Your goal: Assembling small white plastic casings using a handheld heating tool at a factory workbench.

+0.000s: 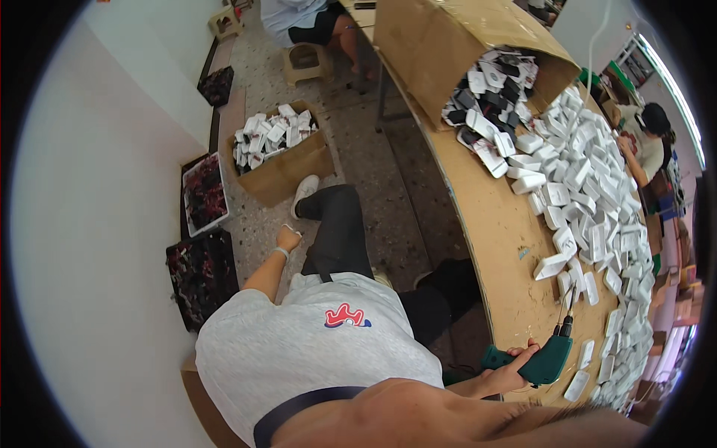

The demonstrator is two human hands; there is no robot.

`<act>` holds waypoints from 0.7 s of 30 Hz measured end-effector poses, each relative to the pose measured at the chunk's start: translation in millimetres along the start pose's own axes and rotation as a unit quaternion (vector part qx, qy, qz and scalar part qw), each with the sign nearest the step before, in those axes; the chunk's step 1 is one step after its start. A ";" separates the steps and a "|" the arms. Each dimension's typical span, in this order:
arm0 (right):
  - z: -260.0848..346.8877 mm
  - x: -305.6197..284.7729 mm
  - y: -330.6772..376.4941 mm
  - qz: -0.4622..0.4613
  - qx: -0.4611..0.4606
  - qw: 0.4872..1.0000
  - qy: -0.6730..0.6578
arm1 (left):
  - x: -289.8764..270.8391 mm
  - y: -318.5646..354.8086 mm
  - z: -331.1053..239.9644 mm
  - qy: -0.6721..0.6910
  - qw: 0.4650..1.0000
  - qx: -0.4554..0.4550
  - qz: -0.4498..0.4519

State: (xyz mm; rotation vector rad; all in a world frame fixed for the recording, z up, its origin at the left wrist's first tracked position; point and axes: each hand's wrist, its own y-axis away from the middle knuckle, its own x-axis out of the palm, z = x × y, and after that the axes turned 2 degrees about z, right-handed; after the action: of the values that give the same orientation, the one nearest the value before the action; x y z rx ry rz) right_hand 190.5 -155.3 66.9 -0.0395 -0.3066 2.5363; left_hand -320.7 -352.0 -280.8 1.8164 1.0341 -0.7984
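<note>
Right hand [510,371] wrapped around the grip of a green power screwdriver [549,358], bit pointing up the tabletop [508,246], sitting at its near edge. Left hand [287,239] hangs off to the side above the floor, loosely curled and holding nothing, near a box.

Big cardboard box [448,45] tipped on its side at the far end of the tabletop, spilling white and black flat parts. White parts pile [597,194] runs along the far edge, too many to count.

On the floor: one open cardboard box [287,160] of white parts, three dark trays [202,272] of dark-red bits along the wall.
</note>
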 end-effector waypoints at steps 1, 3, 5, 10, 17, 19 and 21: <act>4.0 5.3 0.9 0.011 -0.005 1.000 0.004 | 3.9 1.3 13.4 0.006 1.000 -0.010 0.003; 3.8 13.1 1.1 0.000 0.015 1.000 0.006 | 19.1 -1.3 49.1 -0.014 0.998 -0.050 0.029; 3.4 18.8 -3.9 0.005 0.038 0.999 -0.011 | 32.6 10.7 80.3 0.001 0.996 -0.086 0.038; -3.8 15.7 -21.0 0.005 0.023 0.999 -0.034 | 35.2 61.4 95.3 0.027 0.988 -0.140 0.064; -10.6 17.7 -69.6 0.083 -0.025 0.994 -0.063 | 57.0 135.1 199.1 -0.105 0.955 -0.229 0.155; -5.7 42.9 -90.8 0.130 -0.033 0.988 -0.080 | 50.4 138.9 212.2 -0.154 0.967 -0.132 0.152; -5.9 83.8 -108.0 0.198 -0.041 0.974 -0.100 | 42.4 133.1 180.7 -0.059 0.974 -0.204 0.078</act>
State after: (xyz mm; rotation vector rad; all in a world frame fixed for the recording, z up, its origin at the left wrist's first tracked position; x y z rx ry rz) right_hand 180.3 -20.7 88.9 0.1385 -0.5276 2.9291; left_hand -202.5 -537.9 -341.2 1.4595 0.8896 -0.5444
